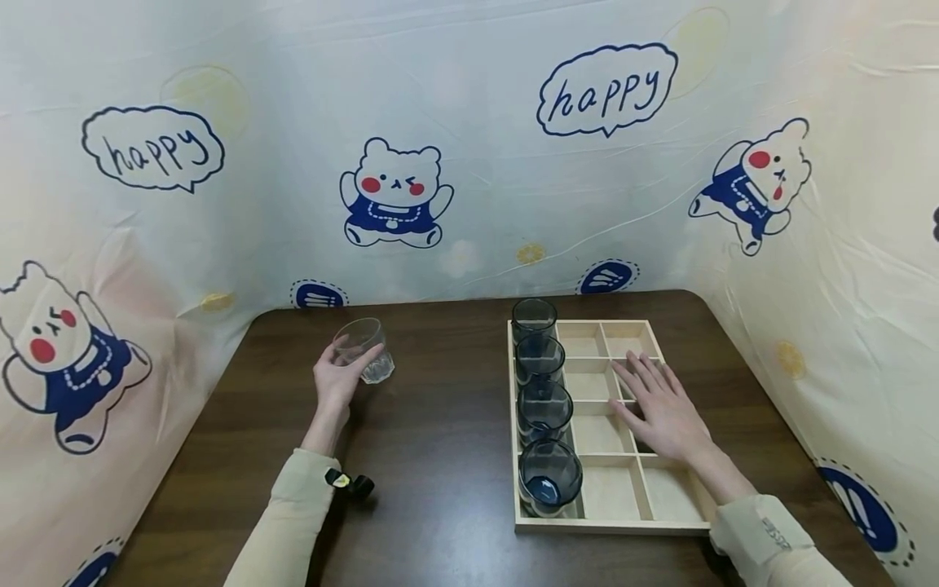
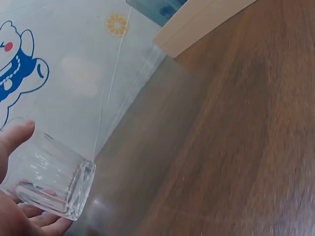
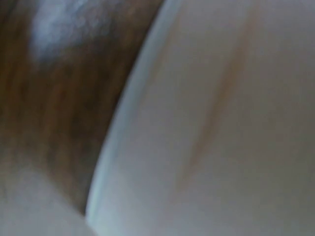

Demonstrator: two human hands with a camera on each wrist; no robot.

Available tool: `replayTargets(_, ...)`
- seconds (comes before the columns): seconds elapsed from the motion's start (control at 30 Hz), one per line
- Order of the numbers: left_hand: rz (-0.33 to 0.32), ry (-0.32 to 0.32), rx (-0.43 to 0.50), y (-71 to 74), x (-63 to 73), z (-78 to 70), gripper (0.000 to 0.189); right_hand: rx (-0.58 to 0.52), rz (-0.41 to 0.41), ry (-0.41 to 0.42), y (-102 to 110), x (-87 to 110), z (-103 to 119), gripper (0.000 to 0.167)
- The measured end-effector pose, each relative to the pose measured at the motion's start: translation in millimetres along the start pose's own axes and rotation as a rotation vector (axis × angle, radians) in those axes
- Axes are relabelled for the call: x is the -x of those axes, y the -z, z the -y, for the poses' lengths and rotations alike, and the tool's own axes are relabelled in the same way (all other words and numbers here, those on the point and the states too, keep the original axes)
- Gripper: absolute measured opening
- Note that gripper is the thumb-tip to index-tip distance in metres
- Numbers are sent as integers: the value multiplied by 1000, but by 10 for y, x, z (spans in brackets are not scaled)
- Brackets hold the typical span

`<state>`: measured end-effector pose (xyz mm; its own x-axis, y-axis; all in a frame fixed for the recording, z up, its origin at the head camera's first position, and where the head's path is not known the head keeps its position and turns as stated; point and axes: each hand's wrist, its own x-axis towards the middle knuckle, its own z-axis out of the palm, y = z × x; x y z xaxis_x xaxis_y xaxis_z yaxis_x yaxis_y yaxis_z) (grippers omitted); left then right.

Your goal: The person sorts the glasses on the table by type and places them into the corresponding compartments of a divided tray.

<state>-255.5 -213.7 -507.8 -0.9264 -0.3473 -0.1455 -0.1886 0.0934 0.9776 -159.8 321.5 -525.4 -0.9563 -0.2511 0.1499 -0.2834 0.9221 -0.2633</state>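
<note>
A clear drinking glass [image 1: 376, 359] is gripped by my left hand [image 1: 341, 379] over the left part of the table, thumb on one side and fingers on the other. The left wrist view shows the glass [image 2: 54, 177] tilted, its thick base pointing right. With fingers spread and straight, my right hand [image 1: 663, 412] rests on the right side of a wooden divided tray [image 1: 612, 528]. Along the tray's left column stand several dark tinted glasses, the nearest tinted glass [image 1: 550, 477] at the front. Blurred pale wood fills most of the right wrist view.
The dark wooden table [image 1: 440, 456] ends at a patterned curtain [image 1: 484, 147] behind and on both sides. Thin dividers [image 1: 645, 489] split the tray into square compartments, and its middle and right columns hold no glasses. A black wrist camera [image 1: 359, 487] sits at my left cuff.
</note>
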Motion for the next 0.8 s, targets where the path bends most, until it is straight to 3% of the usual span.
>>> replayTargets(0.3, 26, -40, 47, -204, 58, -179, 85, 4, 3, -4, -9, 1, -6, 74)
replayTargets(0.8, 165, -152, 83, -660, 183, -498, 81, 9, -6, 3, -13, -13, -21, 73)
